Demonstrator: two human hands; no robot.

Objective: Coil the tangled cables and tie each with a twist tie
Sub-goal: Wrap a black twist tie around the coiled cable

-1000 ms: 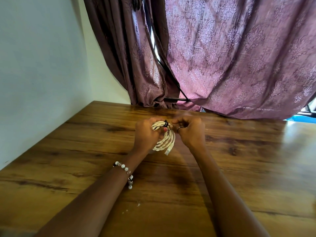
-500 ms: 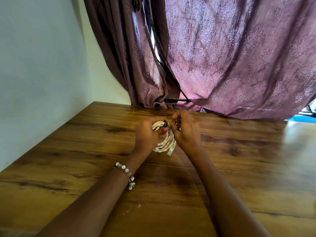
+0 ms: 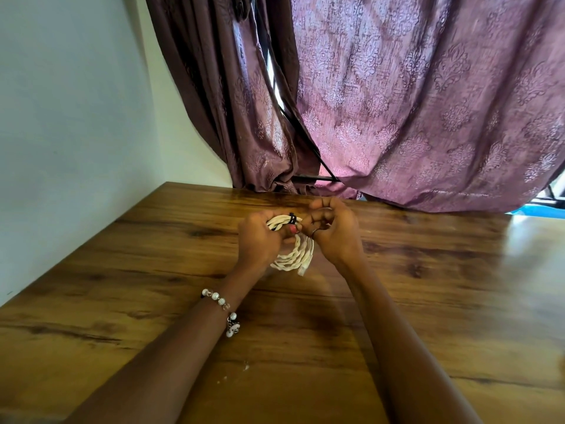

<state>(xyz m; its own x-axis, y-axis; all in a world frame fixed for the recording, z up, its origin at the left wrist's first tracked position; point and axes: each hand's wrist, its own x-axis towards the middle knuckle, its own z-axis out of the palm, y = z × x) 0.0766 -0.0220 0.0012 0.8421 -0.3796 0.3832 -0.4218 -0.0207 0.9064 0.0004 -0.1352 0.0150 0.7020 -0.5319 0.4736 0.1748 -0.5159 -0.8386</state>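
A coiled white cable [image 3: 295, 255] hangs between my hands above the wooden table [image 3: 428, 301]. A black twist tie [image 3: 292, 218] wraps the top of the coil. My left hand [image 3: 260, 240] grips the coil from the left, thumb pressed on the strands just under the tie. My right hand [image 3: 331, 231] is curled at the coil's right side with its fingertips at the tie; the tie's ends are hidden behind those fingers. The cable's plug end dangles at the bottom of the coil.
A purple patterned curtain [image 3: 412, 117] hangs past the table's far edge. A white wall [image 3: 76, 117] runs along the table's left side. A few white crumbs [image 3: 244, 367] lie on the wood near me.
My right hand has turned at the tie, its fingers rising and curling over the top of the coil. The left hand and the coil have stayed almost in place.
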